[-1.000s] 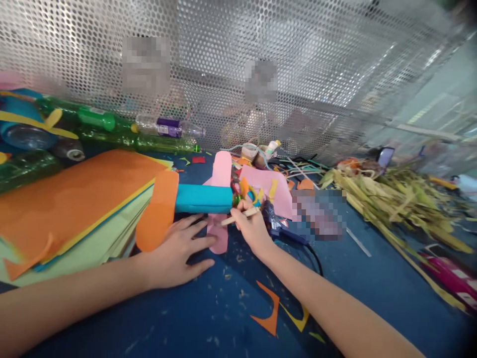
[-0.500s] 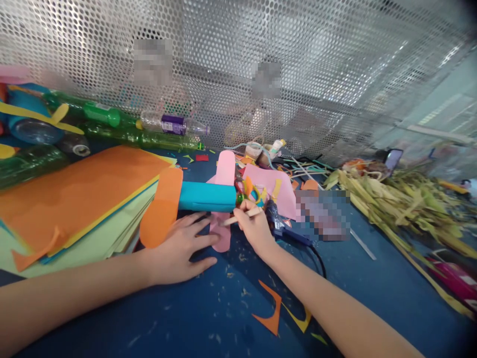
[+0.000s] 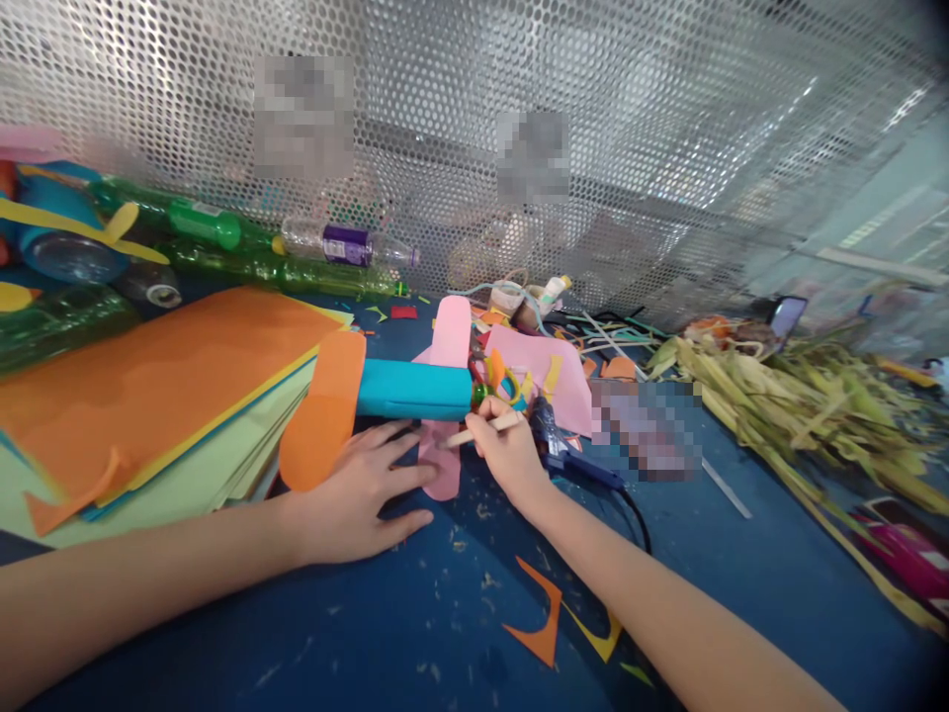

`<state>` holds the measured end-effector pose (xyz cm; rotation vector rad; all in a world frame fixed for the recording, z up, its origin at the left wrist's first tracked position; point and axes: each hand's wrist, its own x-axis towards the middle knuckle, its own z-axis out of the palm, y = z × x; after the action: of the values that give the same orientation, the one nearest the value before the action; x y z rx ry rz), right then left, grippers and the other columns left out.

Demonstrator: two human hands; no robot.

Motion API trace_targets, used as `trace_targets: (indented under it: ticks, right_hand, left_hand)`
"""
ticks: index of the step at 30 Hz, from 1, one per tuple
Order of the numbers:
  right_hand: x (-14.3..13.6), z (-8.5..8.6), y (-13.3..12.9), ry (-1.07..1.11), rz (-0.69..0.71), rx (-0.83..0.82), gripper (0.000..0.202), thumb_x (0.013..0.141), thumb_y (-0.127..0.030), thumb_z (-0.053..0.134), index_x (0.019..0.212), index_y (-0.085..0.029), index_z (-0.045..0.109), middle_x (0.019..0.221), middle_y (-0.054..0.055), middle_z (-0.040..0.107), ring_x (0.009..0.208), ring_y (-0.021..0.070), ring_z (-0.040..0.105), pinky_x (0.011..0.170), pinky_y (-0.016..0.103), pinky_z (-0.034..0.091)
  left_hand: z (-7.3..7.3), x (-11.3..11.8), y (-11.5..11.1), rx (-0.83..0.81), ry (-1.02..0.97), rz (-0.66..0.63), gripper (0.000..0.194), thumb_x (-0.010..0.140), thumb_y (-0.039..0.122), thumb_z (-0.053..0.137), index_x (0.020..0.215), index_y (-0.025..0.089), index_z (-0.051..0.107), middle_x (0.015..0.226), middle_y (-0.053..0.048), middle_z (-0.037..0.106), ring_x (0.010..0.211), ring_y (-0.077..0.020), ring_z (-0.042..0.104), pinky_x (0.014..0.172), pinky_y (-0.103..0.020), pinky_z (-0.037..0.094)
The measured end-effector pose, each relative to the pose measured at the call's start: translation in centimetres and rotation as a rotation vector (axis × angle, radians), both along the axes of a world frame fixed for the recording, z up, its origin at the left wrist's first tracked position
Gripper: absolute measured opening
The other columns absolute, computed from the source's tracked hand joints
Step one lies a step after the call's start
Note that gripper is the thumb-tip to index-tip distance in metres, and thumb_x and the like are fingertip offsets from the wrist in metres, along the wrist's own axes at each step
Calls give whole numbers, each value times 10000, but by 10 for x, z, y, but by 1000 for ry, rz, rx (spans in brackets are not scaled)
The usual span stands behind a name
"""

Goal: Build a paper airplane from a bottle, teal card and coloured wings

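While One Hand Lies Flat, the Other Pinches a Stick

As the head view shows, the left hand is spread palm down, gripping nothing, with fingertips on the lower part of a pink strip. Just beside it, the right hand is closed on the pale stick, thumb and fingers clamped round it, its tip slanting over the same strip; whether the tip touches cannot be told. The two hands are near but apart.

Crossing the strip is a blue tube, lying on its side on the bench, with pink showing above and below it. At the tube's left end stands an orange strip, next to a paper stack topped by an orange sheet.

To the right of the right hand lies a glue gun, partly over a pink sheet. Nearer the person are an orange scrap and a yellow scrap.

Farther right, husks are heaped with a phone just behind. At the back left, green bottles and a purple-labelled bottle lie before a perforated screen.
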<state>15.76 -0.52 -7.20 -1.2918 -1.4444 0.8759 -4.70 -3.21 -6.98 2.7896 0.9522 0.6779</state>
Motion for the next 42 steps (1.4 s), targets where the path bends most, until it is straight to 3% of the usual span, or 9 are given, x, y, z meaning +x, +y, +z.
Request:
trace_targets:
  ticks: [42]
  right_hand:
    - [0, 1, -1, -16, -7, 9, 283, 747, -210, 542, 546, -222, 343, 407, -88, 359, 397, 89, 333, 438, 230, 258]
  left_hand:
    - [1, 1, 0, -17, 12, 13, 340, 802, 439, 566, 1062, 244, 666, 1198, -140, 599, 1177, -377, 484, 874, -564, 466]
